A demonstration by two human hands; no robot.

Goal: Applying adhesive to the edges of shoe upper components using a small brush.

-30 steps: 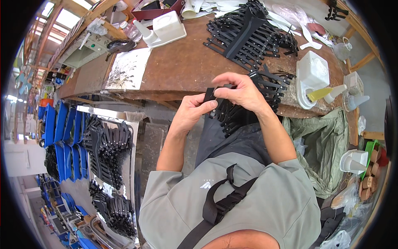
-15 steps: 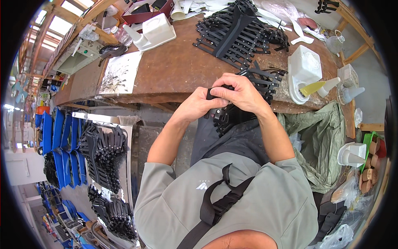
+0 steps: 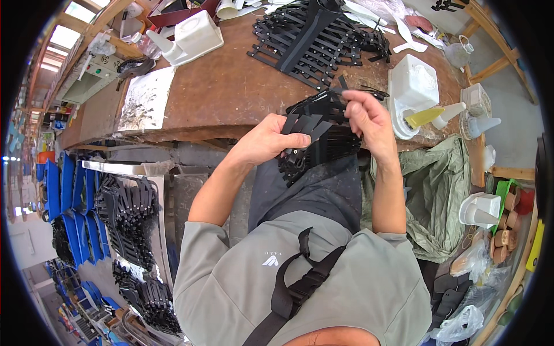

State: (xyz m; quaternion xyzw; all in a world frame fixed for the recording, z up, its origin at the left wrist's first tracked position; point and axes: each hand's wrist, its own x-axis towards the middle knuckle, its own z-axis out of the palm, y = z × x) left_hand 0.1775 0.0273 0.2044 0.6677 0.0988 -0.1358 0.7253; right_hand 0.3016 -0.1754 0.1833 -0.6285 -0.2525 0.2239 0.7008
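Note:
My left hand (image 3: 269, 140) is closed on a black strap piece (image 3: 311, 126), thumb pressed on top. Its flat strips fan out to the right past the thumb, and a small shiny stud shows just below. My right hand (image 3: 369, 121) is raised to the right of it, apart from it, fingers loosely bent and slightly blurred. Nothing shows between those fingers. More black strap pieces hang at the table edge behind and below the hands, above my lap. Farther back on the table lies a large pile of black studded straps (image 3: 314, 43).
A white glue pot (image 3: 412, 89) with a yellow spatula (image 3: 424, 117) stands right on the brown table (image 3: 213, 81). Another white pot (image 3: 196, 36) and a stained paper sheet (image 3: 145, 99) are at left. A green cloth sack (image 3: 441, 196) hangs right; strap bundles (image 3: 130, 213) lie on a left rack.
My right hand has let go of the strap piece and moved right. My left hand keeps hold, and the strips now show fanned out. The view has shifted slightly.

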